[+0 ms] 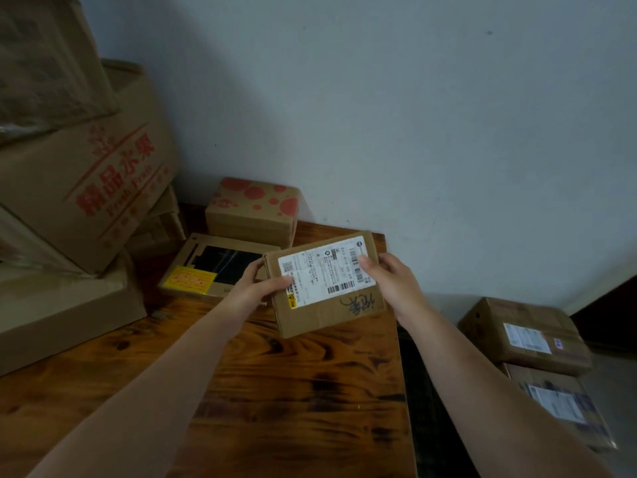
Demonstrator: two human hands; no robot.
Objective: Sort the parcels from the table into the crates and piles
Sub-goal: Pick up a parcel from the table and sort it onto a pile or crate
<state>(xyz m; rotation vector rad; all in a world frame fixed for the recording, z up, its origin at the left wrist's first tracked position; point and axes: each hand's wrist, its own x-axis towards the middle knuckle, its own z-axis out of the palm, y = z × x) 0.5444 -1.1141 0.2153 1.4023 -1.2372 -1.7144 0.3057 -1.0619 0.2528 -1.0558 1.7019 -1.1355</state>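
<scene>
Left hand point(256, 288), right hand point(389, 281): I grip 1 small flat brown cardboard parcel with white shipping label point(331, 319) by its 2 short sides, thumbs on top. I hold it tilted above the far end of the dark wooden table point(293, 391).

On the table behind it: 1 flat brown box with yellow sticker point(213, 267), 1 red-spotted brown carton point(255, 212).

On the floor at right: 2 labelled brown floor parcels point(527, 336), close together.
</scene>
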